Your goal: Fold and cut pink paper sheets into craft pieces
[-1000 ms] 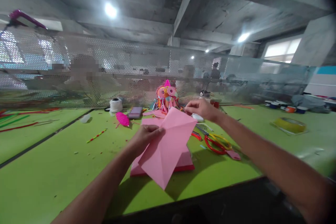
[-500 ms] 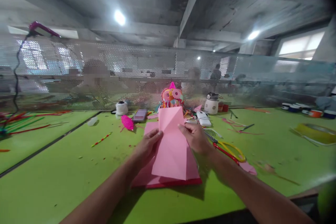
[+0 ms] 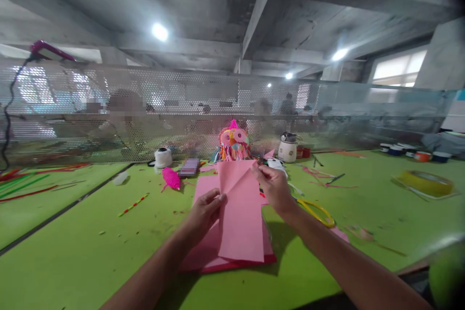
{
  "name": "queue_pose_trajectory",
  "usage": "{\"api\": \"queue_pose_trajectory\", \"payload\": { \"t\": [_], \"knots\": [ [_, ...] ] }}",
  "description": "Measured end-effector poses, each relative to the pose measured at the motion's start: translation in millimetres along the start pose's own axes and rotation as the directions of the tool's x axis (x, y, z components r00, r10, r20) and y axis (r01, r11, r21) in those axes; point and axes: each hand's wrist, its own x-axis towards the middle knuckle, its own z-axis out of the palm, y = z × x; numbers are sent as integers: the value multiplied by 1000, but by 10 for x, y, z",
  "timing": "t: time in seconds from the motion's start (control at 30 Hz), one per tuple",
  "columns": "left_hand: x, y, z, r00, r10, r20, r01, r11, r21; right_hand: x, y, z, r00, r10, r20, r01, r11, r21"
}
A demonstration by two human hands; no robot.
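Observation:
A folded pink sheet of paper (image 3: 241, 227) is held up between my hands, its long side running away from me. My left hand (image 3: 208, 210) pinches its left edge with the thumb on top. My right hand (image 3: 274, 186) grips the upper right corner between thumb and fingers, where a diagonal crease or bend shows. Under it lies a stack of pink paper (image 3: 201, 247) with a red sheet at the bottom. Scissors with a yellow handle (image 3: 319, 213) lie beside my right forearm, which partly hides them.
Beyond the paper stands a colourful owl-like craft figure (image 3: 234, 140). Around it are a white thread spool (image 3: 163, 157), a bright pink yarn bundle (image 3: 170, 178) and a pale jar (image 3: 287, 149). Yellow tape (image 3: 425, 183) lies at right. A perforated metal screen (image 3: 181, 92) closes the table's back.
My right hand has risen to the paper's upper corner and bends it. The left hand keeps its pinch. The whole view has shifted slightly.

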Motion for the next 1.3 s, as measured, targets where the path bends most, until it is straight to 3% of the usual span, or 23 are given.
{"api": "queue_pose_trajectory", "payload": {
  "t": [0.17, 0.27, 0.4, 0.63, 0.83, 1.0, 1.1, 1.2, 1.3],
  "knots": [
    [-35, 50, 48, 997, 23, 80, -27, 998, 54, -26, -4, -6, 991, -127, -46, 123, 989, -80],
    [-20, 78, 64, 995, 83, 51, -86, 995, 56, -91, 19, 41, 983, -177, -43, 171, 979, -111],
    [-9, 129, 101, 982, 189, -3, -188, 980, 69, -170, 57, 110, 987, -161, -15, 159, 981, -114],
    [-39, 167, 125, 967, 183, -177, -159, 977, 141, -254, 126, 142, 981, -192, -21, 186, 971, -151],
    [18, 133, 33, 956, 218, -197, -188, 969, 160, -326, 135, 125, 986, -165, 17, 166, 975, -146],
    [12, 143, 65, 933, 274, -231, -207, 938, 277, -332, 145, 113, 997, -76, 32, 79, 990, -117],
    [13, 142, 51, 961, 200, -193, -158, 964, 213, -305, 182, 89, 998, -54, 31, 57, 991, -125],
    [26, 108, 14, 998, -37, -46, 43, 988, 150, -261, 257, 69, 997, -12, 73, 22, 990, -142],
    [52, 40, -12, 972, -229, -44, 233, 955, 185, -215, 344, 68, 991, 69, 118, -52, 989, -138]
  ]
}}
